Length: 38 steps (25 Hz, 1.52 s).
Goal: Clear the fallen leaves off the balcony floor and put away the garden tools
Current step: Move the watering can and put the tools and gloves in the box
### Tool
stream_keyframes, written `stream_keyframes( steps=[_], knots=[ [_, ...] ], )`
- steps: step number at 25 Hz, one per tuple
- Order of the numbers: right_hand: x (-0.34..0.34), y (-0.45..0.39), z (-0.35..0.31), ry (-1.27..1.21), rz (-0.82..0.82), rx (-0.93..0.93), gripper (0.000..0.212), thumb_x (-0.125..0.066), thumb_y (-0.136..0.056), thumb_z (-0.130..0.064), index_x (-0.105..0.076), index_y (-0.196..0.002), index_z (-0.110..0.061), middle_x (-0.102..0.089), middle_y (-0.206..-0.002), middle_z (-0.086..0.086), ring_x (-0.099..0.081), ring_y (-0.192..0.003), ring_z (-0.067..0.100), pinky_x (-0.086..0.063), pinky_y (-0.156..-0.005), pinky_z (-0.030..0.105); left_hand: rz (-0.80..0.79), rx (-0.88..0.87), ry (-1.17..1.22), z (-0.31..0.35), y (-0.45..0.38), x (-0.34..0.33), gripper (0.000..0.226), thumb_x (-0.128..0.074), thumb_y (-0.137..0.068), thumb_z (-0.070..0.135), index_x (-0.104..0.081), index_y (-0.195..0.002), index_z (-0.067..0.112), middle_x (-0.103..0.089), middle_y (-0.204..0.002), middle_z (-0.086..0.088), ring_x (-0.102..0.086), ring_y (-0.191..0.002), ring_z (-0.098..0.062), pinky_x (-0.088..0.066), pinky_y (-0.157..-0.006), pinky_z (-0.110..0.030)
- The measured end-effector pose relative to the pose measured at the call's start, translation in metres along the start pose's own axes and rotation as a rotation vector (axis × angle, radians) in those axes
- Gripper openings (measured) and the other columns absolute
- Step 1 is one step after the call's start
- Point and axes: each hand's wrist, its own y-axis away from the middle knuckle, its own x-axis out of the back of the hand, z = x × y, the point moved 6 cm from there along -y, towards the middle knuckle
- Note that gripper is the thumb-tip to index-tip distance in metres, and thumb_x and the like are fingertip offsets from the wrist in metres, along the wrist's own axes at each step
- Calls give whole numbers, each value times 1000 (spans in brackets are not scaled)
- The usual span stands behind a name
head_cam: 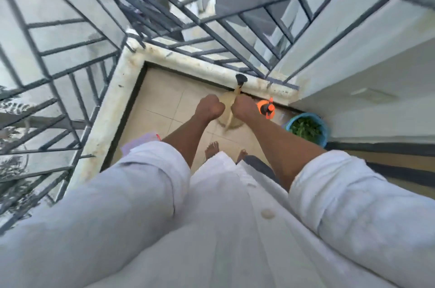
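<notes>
Beige plastic watering can with black rose point(229, 109) held above tiled floor, right hand point(244, 107) gripping its handle; left hand point(209, 106) curled, contents unclear. Likely tool put-away step; next needs a storage spot, maybe beside orange-capped sprayer point(266, 109).

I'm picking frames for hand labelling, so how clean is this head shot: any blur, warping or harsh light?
Head view: the grey metal railing bows from wide-angle distortion; motion blur smears the beige watering can between the left hand and the right hand, so their grip is unclear; the orange-capped spray bottle and the blue bucket of greens are soft; light is even, no harsh shadows or glare.
</notes>
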Motion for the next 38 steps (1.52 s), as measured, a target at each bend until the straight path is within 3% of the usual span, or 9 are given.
stream_keyframes(
  steps=[3,9,12,16,19,23,32,38],
  knots=[
    [5,16,-29,72,13,90,21,-44,-89,-3,-43,-68,-7,-62,-87,16,-63,-95,35,-35,-58,30,101,66,55,-12,26,23,29,-46,-85,11,-62,-109,3,-63,-114,-14,-59,-106,-32,-45,-82,-31],
    [-9,34,-53,288,-60,325,17,-45,-91,-7,-60,-100,-3,-61,-107,14,-60,-101,29,-38,-70,27,270,269,152,-44,73,20,37,-47,-87,15,-56,-121,4,-58,-128,-16,-55,-118,-32,-44,-93,-34],
    [-14,41,-46,393,-108,458,8,-47,-89,-7,-56,-88,-8,-57,-96,11,-55,-84,24,-39,-67,27,349,371,155,-45,100,-9,35,-48,-86,16,-56,-118,6,-60,-124,-16,-55,-116,-33,-46,-93,-36],
    [-24,52,-16,562,-149,625,24,-47,-91,-10,-58,-112,-4,-62,-115,12,-60,-104,29,-40,-74,27,381,457,148,-30,129,-65,33,-48,-86,16,-55,-118,9,-58,-124,-13,-53,-118,-31,-44,-93,-37],
    [-43,65,7,665,-245,718,25,-46,-90,-9,-57,-111,-3,-61,-118,16,-59,-107,32,-45,-80,30,408,543,190,-33,152,-94,35,-47,-86,17,-53,-120,10,-56,-127,-12,-51,-119,-30,-42,-94,-37],
    [-62,94,9,720,-253,881,23,-45,-88,-8,-56,-107,-2,-61,-114,17,-59,-106,35,-49,-87,38,498,674,326,-49,194,-119,35,-46,-88,16,-52,-121,10,-56,-127,-12,-51,-118,-30,-43,-95,-37],
    [-153,202,13,950,-366,1289,19,-40,-88,-4,-51,-104,-2,-58,-113,20,-55,-106,36,-43,-83,37,664,954,636,-105,304,-197,34,-46,-86,13,-54,-118,10,-58,-126,-10,-54,-117,-29,-47,-94,-36],
    [-236,293,41,1072,-466,1466,21,-42,-88,-5,-51,-106,1,-57,-113,23,-55,-109,37,-42,-86,39,725,1102,817,-148,386,-271,39,-47,-90,16,-51,-129,12,-53,-135,-10,-49,-125,-27,-43,-101,-35]
  ],
)
